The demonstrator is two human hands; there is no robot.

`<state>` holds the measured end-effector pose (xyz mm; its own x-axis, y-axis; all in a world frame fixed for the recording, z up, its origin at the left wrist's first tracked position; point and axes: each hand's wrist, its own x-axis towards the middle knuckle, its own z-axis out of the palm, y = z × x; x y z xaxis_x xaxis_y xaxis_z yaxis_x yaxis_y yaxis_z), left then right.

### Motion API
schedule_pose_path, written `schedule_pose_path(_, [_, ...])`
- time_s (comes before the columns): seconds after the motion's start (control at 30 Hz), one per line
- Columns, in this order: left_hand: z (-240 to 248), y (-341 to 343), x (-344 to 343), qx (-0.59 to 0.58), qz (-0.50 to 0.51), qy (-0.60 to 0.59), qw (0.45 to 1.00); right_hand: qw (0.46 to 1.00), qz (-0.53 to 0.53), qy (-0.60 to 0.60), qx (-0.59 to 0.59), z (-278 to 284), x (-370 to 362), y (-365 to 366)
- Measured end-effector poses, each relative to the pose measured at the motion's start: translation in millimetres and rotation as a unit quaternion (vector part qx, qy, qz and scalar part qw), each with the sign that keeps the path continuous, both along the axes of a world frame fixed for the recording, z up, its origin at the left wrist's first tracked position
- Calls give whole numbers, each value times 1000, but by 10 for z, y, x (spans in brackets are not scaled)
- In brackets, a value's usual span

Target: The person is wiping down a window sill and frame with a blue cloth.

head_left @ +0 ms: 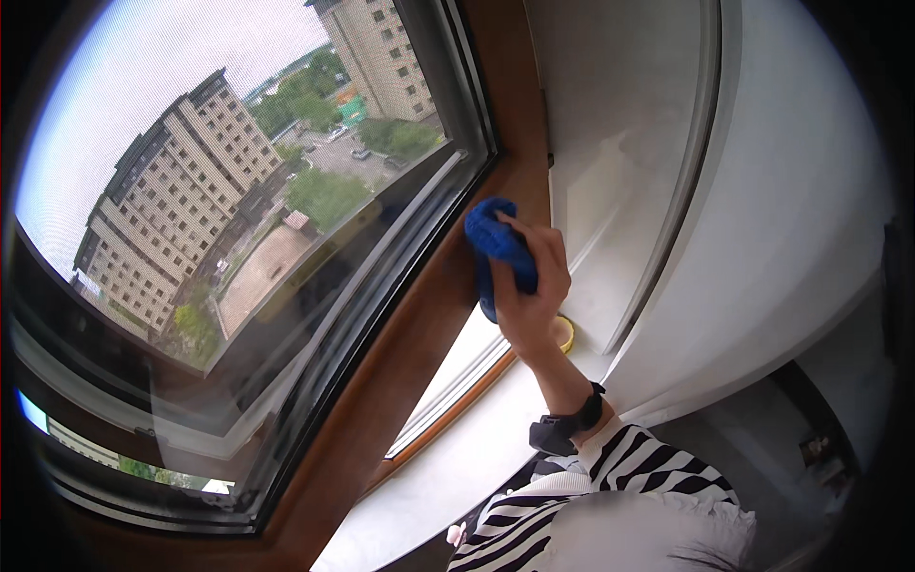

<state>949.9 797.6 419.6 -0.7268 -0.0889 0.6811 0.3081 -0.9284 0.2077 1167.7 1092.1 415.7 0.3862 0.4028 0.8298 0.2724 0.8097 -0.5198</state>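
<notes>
My right hand [536, 276] is closed around a bunched blue cloth [505, 250]. It presses the cloth against the brown window frame [429, 276], near the corner of the sash. Part of the cloth hangs below the fingers along the wood. A black wristband [569, 422] circles my right wrist, below it a black-and-white striped sleeve [658, 462]. My left hand does not show.
Left of the frame stands the window glass [315, 276], with buildings and trees outside. A white sill [429, 500] runs below; a yellow-rimmed round thing [566, 334] sits partly hidden behind my wrist. Pale curtain-like fabric [762, 238] hangs at right.
</notes>
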Motion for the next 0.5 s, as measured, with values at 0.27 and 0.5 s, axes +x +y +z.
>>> schedule_pose_path(0.27, [-275, -89, -241, -55, 246, 27, 967, 996, -60, 56, -38, -85, 348, 550])
schedule_pose_path(0.5, [-163, -120, -169, -101, 299, 141, 938, 981, 123, -85, 121, -270, -50, -351])
